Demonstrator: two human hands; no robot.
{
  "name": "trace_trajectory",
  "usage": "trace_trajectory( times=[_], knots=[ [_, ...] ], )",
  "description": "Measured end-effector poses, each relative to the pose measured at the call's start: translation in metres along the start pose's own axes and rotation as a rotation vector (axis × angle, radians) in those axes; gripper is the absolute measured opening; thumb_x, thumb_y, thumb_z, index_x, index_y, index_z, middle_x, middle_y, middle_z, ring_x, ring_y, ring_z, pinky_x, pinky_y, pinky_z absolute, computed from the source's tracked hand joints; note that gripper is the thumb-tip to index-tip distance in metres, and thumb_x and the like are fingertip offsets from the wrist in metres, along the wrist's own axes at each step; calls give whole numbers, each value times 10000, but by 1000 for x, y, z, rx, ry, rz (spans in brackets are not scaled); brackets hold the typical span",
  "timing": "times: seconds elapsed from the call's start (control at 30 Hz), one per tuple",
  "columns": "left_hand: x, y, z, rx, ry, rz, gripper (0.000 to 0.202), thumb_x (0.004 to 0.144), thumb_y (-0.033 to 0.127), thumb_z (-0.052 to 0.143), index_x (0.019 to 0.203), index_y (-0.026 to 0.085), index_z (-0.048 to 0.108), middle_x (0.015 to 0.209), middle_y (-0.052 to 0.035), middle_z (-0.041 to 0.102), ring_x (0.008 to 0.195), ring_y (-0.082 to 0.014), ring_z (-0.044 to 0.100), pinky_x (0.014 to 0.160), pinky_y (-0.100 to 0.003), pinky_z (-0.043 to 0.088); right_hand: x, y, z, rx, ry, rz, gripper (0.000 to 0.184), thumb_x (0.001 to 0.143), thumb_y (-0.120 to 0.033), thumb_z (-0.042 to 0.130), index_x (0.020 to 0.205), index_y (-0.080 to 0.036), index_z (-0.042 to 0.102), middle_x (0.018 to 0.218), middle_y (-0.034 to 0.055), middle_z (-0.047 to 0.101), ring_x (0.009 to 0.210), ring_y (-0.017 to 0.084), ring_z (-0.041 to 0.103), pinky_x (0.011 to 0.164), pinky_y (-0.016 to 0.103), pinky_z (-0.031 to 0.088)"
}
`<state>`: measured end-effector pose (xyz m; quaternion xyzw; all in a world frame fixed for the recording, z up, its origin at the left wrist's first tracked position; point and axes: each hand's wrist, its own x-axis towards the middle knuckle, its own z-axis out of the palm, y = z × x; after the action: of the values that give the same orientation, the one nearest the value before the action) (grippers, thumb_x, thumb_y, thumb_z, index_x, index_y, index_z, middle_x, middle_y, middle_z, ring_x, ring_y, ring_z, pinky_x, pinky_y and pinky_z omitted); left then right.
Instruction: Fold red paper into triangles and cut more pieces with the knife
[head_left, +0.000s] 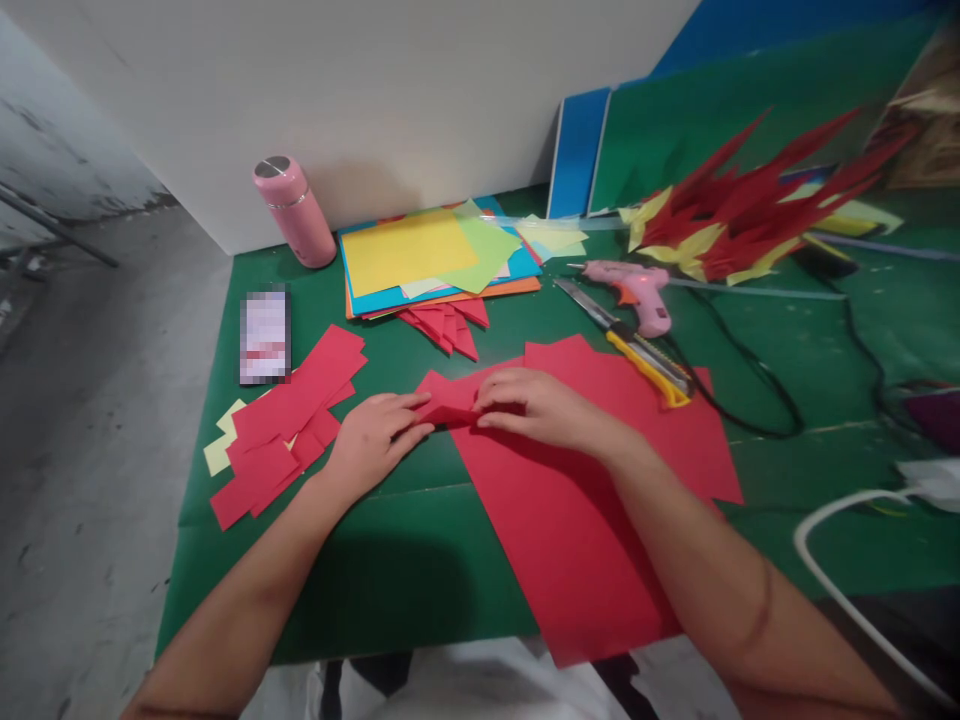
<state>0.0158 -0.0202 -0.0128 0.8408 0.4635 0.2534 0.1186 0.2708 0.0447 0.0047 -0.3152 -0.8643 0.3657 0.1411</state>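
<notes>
on the green table [420, 530], at the large red sheet's [570, 540] far left corner, left hand [379, 435] and right hand [536, 405] pinch opposite ends of a small red paper [452, 401]; a neat fold likely wants matched edges and even pressure

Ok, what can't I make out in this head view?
In the head view:
Phone: screen pixelated, unreadable.
Folded red paper: right end partly behind the right hand's fingers.
Blue sheet: mostly covered by the yellow sheet.
Purple thing: cut off by the right edge, unidentifiable.
</notes>
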Motion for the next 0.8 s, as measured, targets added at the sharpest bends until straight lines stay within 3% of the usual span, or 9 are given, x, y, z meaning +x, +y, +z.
trace_trajectory(
  times=[0.13,0.27,0.5,0.8],
  knots=[
    [0,-2,2,8,38,6,393,992,438,459,837,173,705,993,-76,739,894,-184,683,809,-325,535,3,1,3,-29,7,59,212,925,-301,547,838,-207,716,821,42,702,771,174,619,680,286,424],
    [0,-3,-3,-3,3,-73,449,953,509,497,696,171,643,784,-35,663,732,-156,627,660,-273,483,4,-1,3,-66,8,135,167,904,-295,580,811,-205,685,816,35,710,767,174,611,665,277,395],
    [-1,0,-8,-24,-64,-198,379,990,409,485,726,181,631,839,-21,645,758,-144,614,687,-264,475,6,-8,6,-70,48,251,216,926,-341,546,776,-204,618,798,31,696,727,165,598,615,267,346],
    [-1,1,2,59,25,-221,155,969,281,545,852,180,550,892,-23,572,765,-147,583,711,-279,495,10,-11,16,-91,120,352,134,883,-309,612,805,-207,573,744,15,664,655,148,561,571,262,331]
  ],
)
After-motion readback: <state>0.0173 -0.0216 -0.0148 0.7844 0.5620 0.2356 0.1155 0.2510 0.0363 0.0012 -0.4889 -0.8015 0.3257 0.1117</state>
